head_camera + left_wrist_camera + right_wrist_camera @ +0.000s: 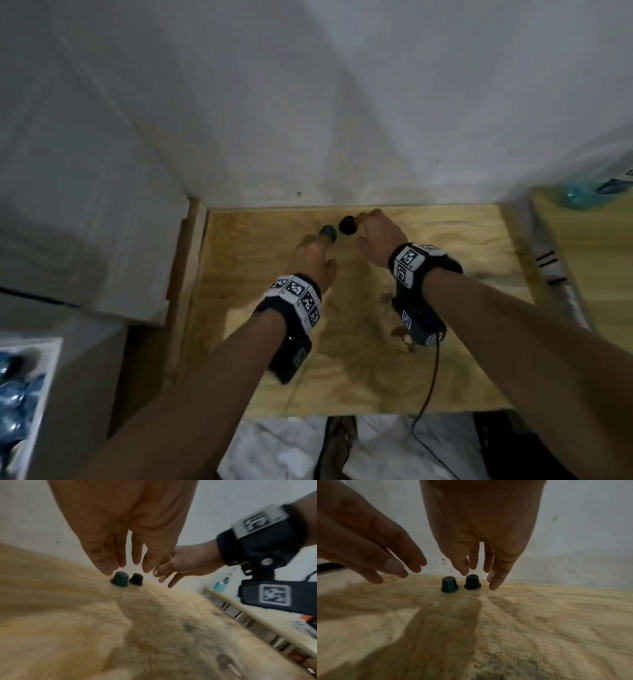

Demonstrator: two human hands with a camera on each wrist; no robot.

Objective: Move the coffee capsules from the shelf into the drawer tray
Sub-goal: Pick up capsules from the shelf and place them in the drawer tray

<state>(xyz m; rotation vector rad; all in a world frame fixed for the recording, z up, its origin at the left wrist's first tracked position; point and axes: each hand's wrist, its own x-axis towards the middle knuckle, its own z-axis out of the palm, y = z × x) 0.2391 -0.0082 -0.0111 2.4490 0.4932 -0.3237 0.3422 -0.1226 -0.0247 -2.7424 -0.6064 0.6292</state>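
Note:
Two coffee capsules stand upright side by side on the plywood shelf, close to the back wall: a teal capsule and, to its right, a black capsule. My left hand hovers over the teal one with straight fingers, fingertips just at its top. My right hand hangs over the black one, its fingers spread to either side without closing on it. Neither hand holds anything.
A white drawer tray with several blue capsules sits at the lower left, below a white cabinet. The white wall closes the shelf's back. A cable hangs from my right wrist. Another wooden shelf lies to the right.

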